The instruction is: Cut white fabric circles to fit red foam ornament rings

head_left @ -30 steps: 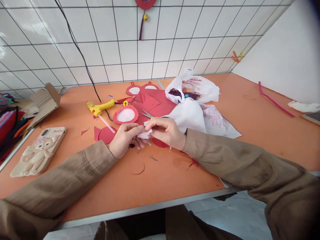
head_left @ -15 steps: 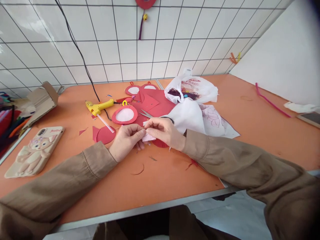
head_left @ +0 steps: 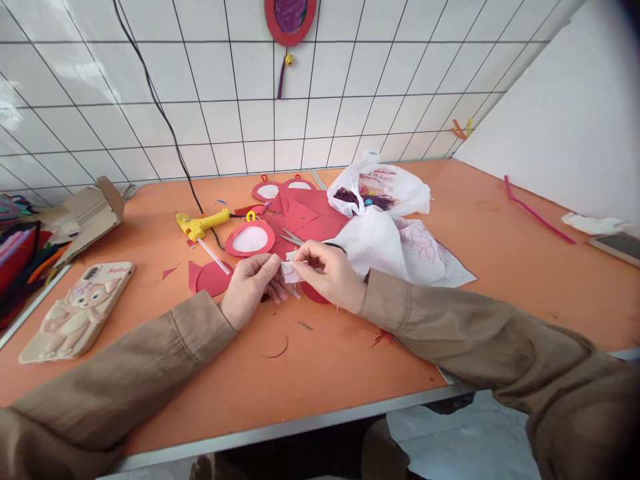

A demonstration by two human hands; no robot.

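My left hand (head_left: 250, 288) and my right hand (head_left: 327, 275) meet over the orange table (head_left: 325, 360), both pinching a small white scrap of paper (head_left: 290, 272) between fingertips. A red paper circle (head_left: 313, 293) lies under my right hand. Just behind the hands lie scissors (head_left: 293, 236), a red ring with a white centre and a yellow loop (head_left: 249, 239), and a pile of red paper sheets (head_left: 305, 213). Another red disc piece (head_left: 213, 278) rests left of my left hand.
A yellow glue gun (head_left: 200, 223) with a black cord lies at the back left. A phone in a cartoon case (head_left: 77, 311) sits at the left, near a torn cardboard box (head_left: 90, 210). A white plastic bag (head_left: 383, 190) and white printed sheets (head_left: 420, 247) lie right. A pink pipe cleaner (head_left: 535, 213) lies far right.
The camera has tilted up, showing more of the wall ornament. My hands stay together and have turned the white scrap slightly, lifting it a little.
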